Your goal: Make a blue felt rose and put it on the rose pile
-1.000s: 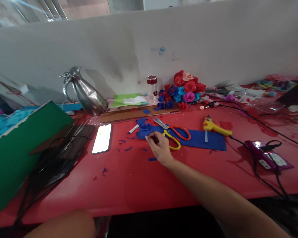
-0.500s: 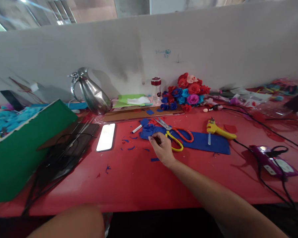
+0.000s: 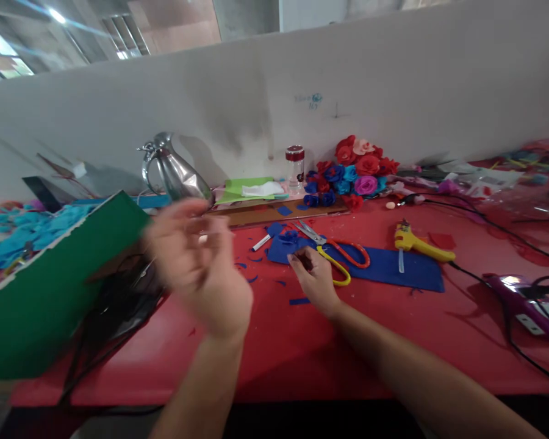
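Note:
My right hand (image 3: 315, 277) rests on the red table (image 3: 393, 341), fingertips pinched at the edge of a crumpled blue felt piece (image 3: 286, 245). That piece lies on a long blue felt strip (image 3: 393, 271). Two pairs of scissors sit just right of the hand, one yellow-handled (image 3: 333, 268), one orange-handled (image 3: 350, 250). My left hand (image 3: 196, 268) is raised and blurred in mid-air, fingers apart, holding nothing that I can see.
A yellow glue gun (image 3: 416, 239) lies on the strip with a cord trailing right. Felt roses (image 3: 354, 171), a small jar (image 3: 295, 164) and a metal jug (image 3: 174, 174) stand by the back wall. A green board (image 3: 50, 280) and black cables fill the left; a purple device (image 3: 526, 299) sits right.
My left hand has come up from below the table edge into the middle of the view, hiding the phone. My right hand stays pinched at the blue felt.

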`<state>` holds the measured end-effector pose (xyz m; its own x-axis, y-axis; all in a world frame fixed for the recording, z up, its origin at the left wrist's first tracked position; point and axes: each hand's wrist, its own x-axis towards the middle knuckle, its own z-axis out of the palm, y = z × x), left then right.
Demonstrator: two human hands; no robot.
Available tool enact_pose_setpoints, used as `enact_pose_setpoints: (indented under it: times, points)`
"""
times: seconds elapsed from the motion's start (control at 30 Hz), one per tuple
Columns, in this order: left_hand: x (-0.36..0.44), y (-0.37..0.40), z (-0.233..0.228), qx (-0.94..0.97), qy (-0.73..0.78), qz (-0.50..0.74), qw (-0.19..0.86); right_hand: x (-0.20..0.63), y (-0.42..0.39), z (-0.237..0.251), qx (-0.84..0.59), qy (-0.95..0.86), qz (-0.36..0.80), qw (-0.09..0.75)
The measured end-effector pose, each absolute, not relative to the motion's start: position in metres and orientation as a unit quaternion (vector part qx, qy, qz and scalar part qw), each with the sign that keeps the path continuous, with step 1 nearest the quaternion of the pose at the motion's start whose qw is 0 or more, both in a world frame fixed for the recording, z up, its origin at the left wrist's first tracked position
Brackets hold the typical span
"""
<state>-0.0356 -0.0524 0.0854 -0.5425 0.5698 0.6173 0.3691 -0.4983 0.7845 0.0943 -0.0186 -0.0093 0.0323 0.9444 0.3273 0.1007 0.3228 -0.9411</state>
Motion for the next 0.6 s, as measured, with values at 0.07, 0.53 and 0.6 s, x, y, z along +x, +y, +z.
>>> enact_pose_setpoints:
  times: [0.07,0.53,0.6]
  points:
    - [-0.025,-0.034,0.066,0.450,0.508,0.710,0.187,0.096,-0.016,-0.010,-0.447,-0.582,0.362,0.575]
    - [-0.018,-0.011,0.014,0.491,0.397,0.593,0.499,0.103,-0.008,-0.011,-0.434,-0.622,0.281,0.588]
    - [-0.018,-0.010,0.013,0.499,0.396,0.603,0.480,0.103,-0.009,-0.009,-0.427,-0.635,0.267,0.586]
